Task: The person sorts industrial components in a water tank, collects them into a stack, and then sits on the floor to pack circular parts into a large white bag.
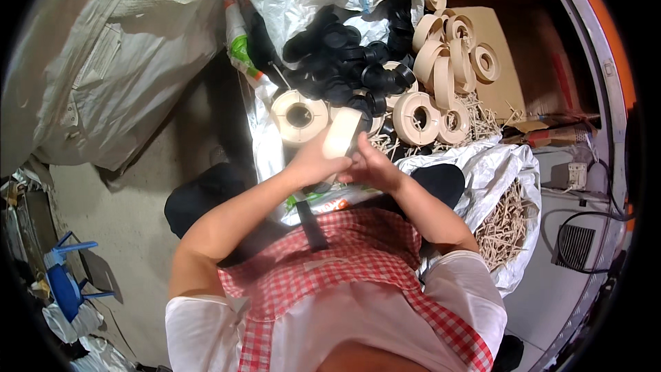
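Observation:
A cream plastic ring (342,134) is tilted on edge between my hands, its smooth outer wall facing up. My left hand (311,163) is closed round its left and lower side. Close against the ring's right side is my right hand (376,167), thumb raised and fingers curled in; what these fingers hold, if anything, is hidden. Just beyond lie more cream rings with spoked centres (275,116) and a heap of black round caps (337,62). Small cream stick-like pieces (482,116) are scattered among the rings.
Cream rings are piled by an open cardboard box (513,62) at the far right. Nearer, a white sack (527,165) holds many small stick pieces. Large pale bags (110,41) stand at left, a blue stool (63,289) at lower left. A black cable (585,213) hangs at right.

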Tool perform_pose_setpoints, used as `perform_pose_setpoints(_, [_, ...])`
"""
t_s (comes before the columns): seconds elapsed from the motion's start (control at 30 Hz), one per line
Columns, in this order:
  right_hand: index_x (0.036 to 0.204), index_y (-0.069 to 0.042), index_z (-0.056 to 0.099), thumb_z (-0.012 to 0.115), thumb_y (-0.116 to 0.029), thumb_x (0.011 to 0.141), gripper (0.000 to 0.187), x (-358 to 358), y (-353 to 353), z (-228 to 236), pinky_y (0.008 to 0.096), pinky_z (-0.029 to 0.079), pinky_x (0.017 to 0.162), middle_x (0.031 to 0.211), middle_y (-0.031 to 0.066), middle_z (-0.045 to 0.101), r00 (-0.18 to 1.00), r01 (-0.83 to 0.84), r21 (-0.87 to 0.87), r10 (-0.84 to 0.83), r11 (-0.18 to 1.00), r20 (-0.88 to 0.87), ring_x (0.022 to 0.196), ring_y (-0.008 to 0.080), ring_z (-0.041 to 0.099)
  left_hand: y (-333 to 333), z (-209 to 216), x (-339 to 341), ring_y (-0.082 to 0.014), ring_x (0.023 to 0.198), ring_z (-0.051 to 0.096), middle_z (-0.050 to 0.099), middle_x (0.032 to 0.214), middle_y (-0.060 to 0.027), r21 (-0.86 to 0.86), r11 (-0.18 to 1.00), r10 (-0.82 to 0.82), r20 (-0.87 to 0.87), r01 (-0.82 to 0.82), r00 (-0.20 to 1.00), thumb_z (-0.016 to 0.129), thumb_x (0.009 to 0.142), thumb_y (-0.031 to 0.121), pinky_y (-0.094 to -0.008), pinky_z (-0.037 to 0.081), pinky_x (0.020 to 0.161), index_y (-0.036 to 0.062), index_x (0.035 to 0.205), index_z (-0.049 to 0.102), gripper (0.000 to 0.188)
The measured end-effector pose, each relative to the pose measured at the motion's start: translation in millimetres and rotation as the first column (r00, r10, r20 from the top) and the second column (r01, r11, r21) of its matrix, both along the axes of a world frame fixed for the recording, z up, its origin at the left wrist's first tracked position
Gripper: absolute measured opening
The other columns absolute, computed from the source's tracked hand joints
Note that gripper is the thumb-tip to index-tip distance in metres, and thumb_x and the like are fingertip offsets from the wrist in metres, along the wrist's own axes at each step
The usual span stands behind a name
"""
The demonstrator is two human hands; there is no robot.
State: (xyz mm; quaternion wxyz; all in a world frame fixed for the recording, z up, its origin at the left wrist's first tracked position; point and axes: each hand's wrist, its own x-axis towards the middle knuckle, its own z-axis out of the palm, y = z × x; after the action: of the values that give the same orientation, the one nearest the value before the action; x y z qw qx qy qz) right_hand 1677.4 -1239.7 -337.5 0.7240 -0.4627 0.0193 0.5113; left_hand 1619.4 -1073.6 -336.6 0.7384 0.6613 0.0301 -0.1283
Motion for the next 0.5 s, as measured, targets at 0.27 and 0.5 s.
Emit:
perform_pose_setpoints(0.27, [0.135,-0.011,0.006,0.064,-0.019,0.077,0.082,4,-11,-32,0.0296,0.049,0.069,0.112,0.0145,0.049,0.967,-0.228,-0.068,0.234,0.971,0.103,0.082,0.0212,0.058,3,4,-7,-0.0130,0.085,0.054,0.055,0.101,-0.0076,0.032,0.998,0.062,-0.003,-0.062,0.998,0.062,0.072,0.013,-0.0261,0.045,0.071,0.0042,0.127,0.034,0.063])
perform_pose_setpoints(0.5, [0.126,-0.005,0.031,0.062,-0.032,0.076,0.065,9,-6,-36,0.0306,0.049,0.065,0.104,0.0131,0.051,0.973,-0.227,0.068,0.230,0.971,-0.032,0.084,0.0224,0.058,10,7,-9,-0.0125,0.084,0.054,0.056,0.099,-0.0075,0.105,0.991,0.089,-0.033,-0.086,0.995,0.062,0.072,0.010,-0.0257,0.045,0.071,0.0053,0.128,0.034,0.063])
